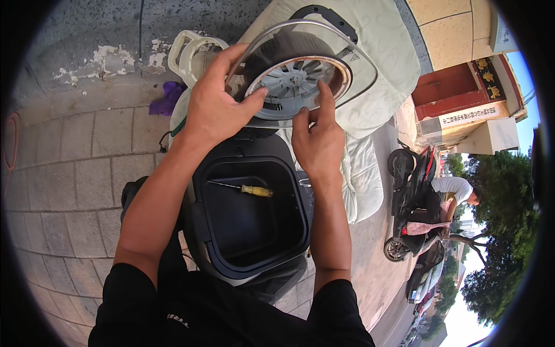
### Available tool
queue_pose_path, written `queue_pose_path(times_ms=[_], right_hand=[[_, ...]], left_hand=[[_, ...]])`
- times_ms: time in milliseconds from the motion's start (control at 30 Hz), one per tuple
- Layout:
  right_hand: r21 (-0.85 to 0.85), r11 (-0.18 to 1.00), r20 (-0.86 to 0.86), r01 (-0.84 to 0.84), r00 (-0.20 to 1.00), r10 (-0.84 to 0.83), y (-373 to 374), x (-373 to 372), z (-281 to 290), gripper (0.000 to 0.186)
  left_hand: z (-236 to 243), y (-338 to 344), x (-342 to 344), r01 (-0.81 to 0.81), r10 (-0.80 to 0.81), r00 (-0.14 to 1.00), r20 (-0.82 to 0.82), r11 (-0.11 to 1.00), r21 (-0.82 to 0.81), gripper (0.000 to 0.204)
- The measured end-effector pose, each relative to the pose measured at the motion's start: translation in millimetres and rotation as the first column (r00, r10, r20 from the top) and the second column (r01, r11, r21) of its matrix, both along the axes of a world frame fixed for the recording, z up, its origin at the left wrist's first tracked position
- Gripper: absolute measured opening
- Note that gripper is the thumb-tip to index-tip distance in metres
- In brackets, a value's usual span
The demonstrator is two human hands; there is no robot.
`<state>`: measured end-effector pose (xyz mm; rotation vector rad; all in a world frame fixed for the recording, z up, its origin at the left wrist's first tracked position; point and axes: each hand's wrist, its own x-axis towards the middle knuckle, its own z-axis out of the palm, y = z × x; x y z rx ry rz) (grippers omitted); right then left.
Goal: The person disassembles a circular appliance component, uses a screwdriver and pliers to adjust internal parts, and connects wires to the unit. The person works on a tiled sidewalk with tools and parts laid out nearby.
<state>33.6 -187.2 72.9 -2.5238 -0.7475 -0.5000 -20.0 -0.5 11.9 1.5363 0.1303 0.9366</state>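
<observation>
A clear lid [361, 61] with a shiny metal rim is tilted up in front of me. Set in it is a round housing with a rust-stained ring and a grey finned fan wheel [293, 80]. My left hand [213, 107] is closed round the lid's left edge, its thumb on the ring. At the lower right, my right hand [319, 141] grips the near edge, with its index finger reaching over the ring. Below the lid stands a black square pot [248, 231]. A screwdriver [256, 191] with a yellow handle lies inside the pot.
A pale quilted cover [387, 75] spreads behind and right of the lid. Beyond the left hand are a cream plastic frame [184, 55] and a purple cloth [167, 98]. Grey paving [69, 168] lies to the left. Farther right, a person [454, 191] sits on a scooter [402, 202].
</observation>
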Motion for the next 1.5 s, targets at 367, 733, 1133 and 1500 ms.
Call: queue_pose_path(times_ms=[367, 733, 1133, 1500], right_hand=[[0.033, 0.999, 0.073, -0.003, 0.997, 0.000, 6.7, 0.0, 2.0, 0.062], [-0.016, 1.000, 0.136, -0.009, 0.991, 0.011, 7.6, 5.1, -1.2, 0.061], [-0.018, 0.999, 0.168, -0.028, 0.985, 0.031, -1.4, 4.8, -16.8, 0.036], [0.078, 0.997, 0.149, -0.028, 0.989, 0.017, 2.7, -0.1, -5.7, 0.040]], left_hand=[[-4.8, 0.9, 4.3, -0.004, 0.004, 1.000, 0.023, 1.000, -0.009, 0.077], [-0.8, 1.3, 0.9, 0.016, -0.016, 1.000, 0.018, 1.000, 0.008, 0.073], [-7.8, 1.6, 5.1, -0.038, 0.037, 0.999, 0.029, 0.999, 0.033, 0.078], [-7.6, 2.2, 4.9, -0.028, 0.027, 0.999, 0.039, 0.999, 0.025, 0.080]])
